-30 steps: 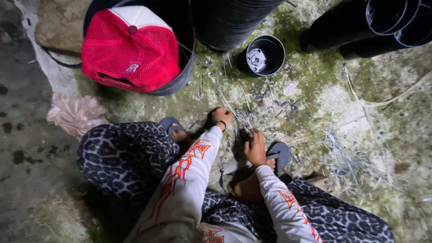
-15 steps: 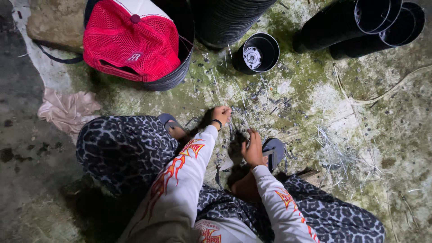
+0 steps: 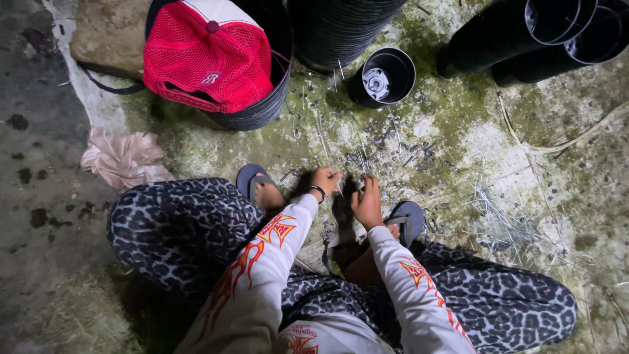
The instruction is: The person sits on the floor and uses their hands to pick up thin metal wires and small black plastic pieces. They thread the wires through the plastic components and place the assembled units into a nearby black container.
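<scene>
Thin pale strips [image 3: 357,160] of some fibre or plastic lie scattered with small dark bits on the mossy concrete floor [image 3: 458,137], just in front of both hands and between the two grey sandals. To gather them well, pinch near one end and keep them parallel. The left hand [image 3: 325,179] is closed, seemingly on something pale. The right hand [image 3: 367,203] is half curled, fingers down; its grip I cannot tell.

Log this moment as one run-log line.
left hand: pinching thin pale strips | right hand: fingers down on the ground beside them | small black pot: upright, apart | red cap: on black bucket
</scene>
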